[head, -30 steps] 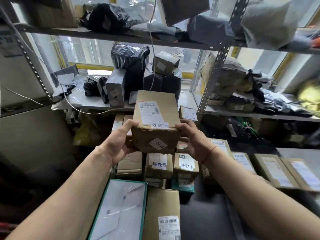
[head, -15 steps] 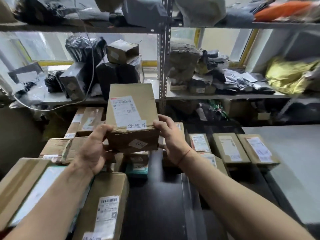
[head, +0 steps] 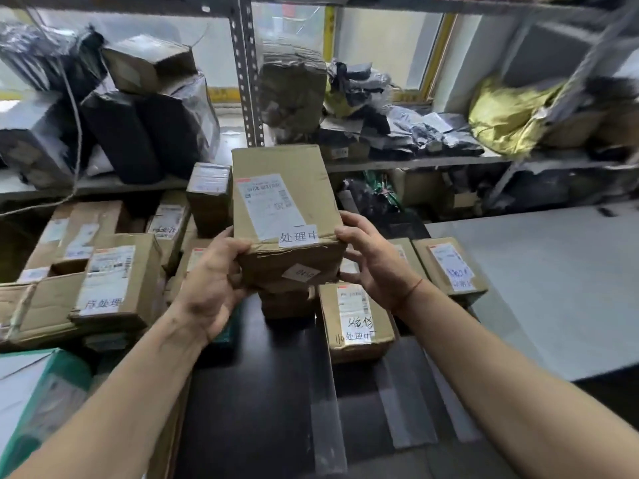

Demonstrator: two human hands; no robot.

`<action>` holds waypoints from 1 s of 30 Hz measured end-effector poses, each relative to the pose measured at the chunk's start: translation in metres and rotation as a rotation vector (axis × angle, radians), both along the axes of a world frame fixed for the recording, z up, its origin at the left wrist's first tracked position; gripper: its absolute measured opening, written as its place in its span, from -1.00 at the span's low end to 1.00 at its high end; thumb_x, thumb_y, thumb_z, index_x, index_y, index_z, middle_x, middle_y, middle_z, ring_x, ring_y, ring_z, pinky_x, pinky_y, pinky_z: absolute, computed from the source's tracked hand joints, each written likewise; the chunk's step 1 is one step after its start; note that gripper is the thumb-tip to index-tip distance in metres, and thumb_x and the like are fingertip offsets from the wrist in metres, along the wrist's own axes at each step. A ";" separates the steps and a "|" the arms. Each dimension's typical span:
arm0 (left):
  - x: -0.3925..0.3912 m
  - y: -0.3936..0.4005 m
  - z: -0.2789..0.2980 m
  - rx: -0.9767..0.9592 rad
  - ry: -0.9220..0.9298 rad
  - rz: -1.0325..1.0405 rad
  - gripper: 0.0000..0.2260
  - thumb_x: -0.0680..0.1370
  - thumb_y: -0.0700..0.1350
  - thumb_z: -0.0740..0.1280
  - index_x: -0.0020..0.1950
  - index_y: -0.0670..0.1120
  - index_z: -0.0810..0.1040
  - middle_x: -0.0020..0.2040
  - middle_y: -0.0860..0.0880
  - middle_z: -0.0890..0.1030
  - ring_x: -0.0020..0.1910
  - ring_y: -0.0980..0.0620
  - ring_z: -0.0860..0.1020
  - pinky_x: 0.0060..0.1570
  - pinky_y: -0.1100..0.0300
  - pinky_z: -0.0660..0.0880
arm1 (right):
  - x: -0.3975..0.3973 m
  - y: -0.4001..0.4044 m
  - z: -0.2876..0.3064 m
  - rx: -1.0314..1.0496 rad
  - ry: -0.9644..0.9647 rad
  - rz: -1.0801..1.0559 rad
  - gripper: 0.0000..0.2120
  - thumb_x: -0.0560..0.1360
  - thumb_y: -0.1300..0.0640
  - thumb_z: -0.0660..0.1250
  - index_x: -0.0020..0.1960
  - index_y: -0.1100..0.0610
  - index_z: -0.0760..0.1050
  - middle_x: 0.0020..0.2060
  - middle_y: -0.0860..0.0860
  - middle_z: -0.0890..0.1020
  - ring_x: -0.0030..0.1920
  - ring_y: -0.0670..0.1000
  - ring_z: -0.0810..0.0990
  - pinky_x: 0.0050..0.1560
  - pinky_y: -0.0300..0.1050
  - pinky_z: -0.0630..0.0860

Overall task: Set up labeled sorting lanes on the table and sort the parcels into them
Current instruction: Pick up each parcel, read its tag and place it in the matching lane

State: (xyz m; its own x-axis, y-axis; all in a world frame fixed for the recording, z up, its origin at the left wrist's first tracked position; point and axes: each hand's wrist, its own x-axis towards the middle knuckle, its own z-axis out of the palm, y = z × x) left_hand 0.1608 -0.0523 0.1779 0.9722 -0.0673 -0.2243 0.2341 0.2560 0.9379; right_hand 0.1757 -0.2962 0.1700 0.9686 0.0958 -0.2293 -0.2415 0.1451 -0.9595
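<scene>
Nearest, a dark tabletop [head: 256, 409] is showing between two bare forearms, with a green-and-white flat box [head: 34, 392] lying at the near left edge. Above the table's middle, the left hand [head: 211, 278] and the right hand [head: 377, 261] are gripping a brown cardboard parcel [head: 287, 216] by its near corners, fingers curled round its edges and thumbs lying on its top beside a white handwritten label [head: 298, 235], while a smaller brown labelled box [head: 352, 319] is sitting on the table just right of it and below. Farther back, more brown labelled cartons [head: 110, 278] are crowding the left side, a pale grey surface [head: 553, 281] is lying to the right, and a metal shelf rack [head: 247, 70] is holding black plastic-wrapped packages [head: 138, 133] and a yellow bag [head: 501, 108].
</scene>
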 end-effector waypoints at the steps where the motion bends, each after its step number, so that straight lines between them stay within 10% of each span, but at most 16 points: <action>1: 0.004 -0.008 -0.002 0.015 0.001 -0.031 -0.66 0.67 -0.09 0.23 0.43 0.02 0.55 0.10 0.03 0.76 -0.10 0.05 0.71 -0.12 0.04 0.65 | 0.001 -0.008 -0.001 0.001 0.005 -0.008 -0.58 0.49 -0.06 0.42 0.35 -0.17 0.54 0.21 -0.08 0.71 0.32 0.05 0.60 0.31 0.23 0.55; 5: 0.013 -0.034 -0.008 0.031 0.014 -0.118 -0.45 0.48 0.04 0.35 0.49 0.07 0.50 0.28 -0.04 0.70 0.04 -0.08 0.71 -0.03 -0.02 0.65 | 0.001 -0.042 -0.010 0.005 0.015 -0.047 -0.62 0.61 0.04 0.37 0.41 -0.12 0.49 0.12 -0.10 0.73 0.16 -0.02 0.64 0.00 -0.01 0.56; 15: 0.038 -0.114 -0.023 0.142 0.115 -0.094 -0.76 0.58 -0.02 0.30 0.20 0.12 0.66 0.11 0.08 0.75 0.15 -0.05 0.59 0.12 -0.06 0.50 | 0.027 -0.113 -0.042 0.023 0.080 -0.071 -0.56 0.50 0.01 0.39 0.38 -0.16 0.53 0.18 -0.07 0.71 0.38 0.18 0.55 0.33 0.37 0.51; 30: 0.010 -0.130 -0.095 0.160 0.297 -0.188 -0.54 0.44 0.02 0.41 0.36 0.07 0.59 0.14 0.01 0.74 0.19 -0.08 0.60 0.13 -0.03 0.56 | -0.002 -0.145 -0.110 0.044 0.241 0.039 -0.41 0.47 0.09 0.42 0.49 -0.16 0.47 0.30 0.07 0.68 0.37 0.23 0.57 0.32 0.40 0.54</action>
State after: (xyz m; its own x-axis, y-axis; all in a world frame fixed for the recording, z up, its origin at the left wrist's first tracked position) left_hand 0.1705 -0.1818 0.0833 0.8373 -0.1797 -0.5163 0.5305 0.0384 0.8468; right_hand 0.1739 -0.4412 0.0600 0.8818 0.1473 -0.4481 -0.4689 0.1713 -0.8665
